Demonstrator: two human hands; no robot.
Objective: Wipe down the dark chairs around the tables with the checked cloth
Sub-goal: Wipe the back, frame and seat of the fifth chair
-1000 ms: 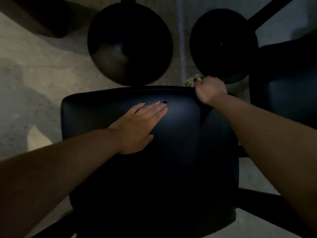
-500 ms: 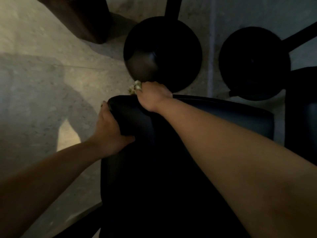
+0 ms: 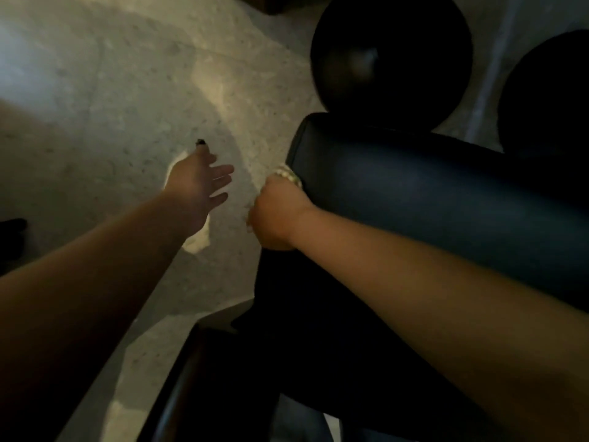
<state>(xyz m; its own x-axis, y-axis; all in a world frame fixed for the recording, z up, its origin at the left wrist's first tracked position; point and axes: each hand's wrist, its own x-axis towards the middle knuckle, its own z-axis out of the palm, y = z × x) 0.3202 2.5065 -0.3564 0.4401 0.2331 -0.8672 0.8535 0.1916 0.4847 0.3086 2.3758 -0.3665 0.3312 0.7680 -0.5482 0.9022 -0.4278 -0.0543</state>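
Note:
A dark padded chair [image 3: 430, 199] fills the right half of the head view, its left edge near the middle. My right hand [image 3: 275, 215] grips a bunched pale checked cloth [image 3: 288, 175] and holds it against the chair's left edge. Only a small bit of the cloth shows above my knuckles. My left hand [image 3: 199, 183] hovers over the floor to the left of the chair, fingers straight and spread, holding nothing and touching nothing.
Two round black table bases [image 3: 392, 55] [image 3: 548, 97] stand on the pale speckled floor [image 3: 111, 106] beyond the chair. A dark chair frame [image 3: 191, 378] runs along the bottom centre. A dark object [image 3: 11, 240] sits at the left edge.
My left hand has let go of the chair's left corner and moved out over the floor, fingers opening. My right hand has slid the cloth from the chair's top edge down its left side.

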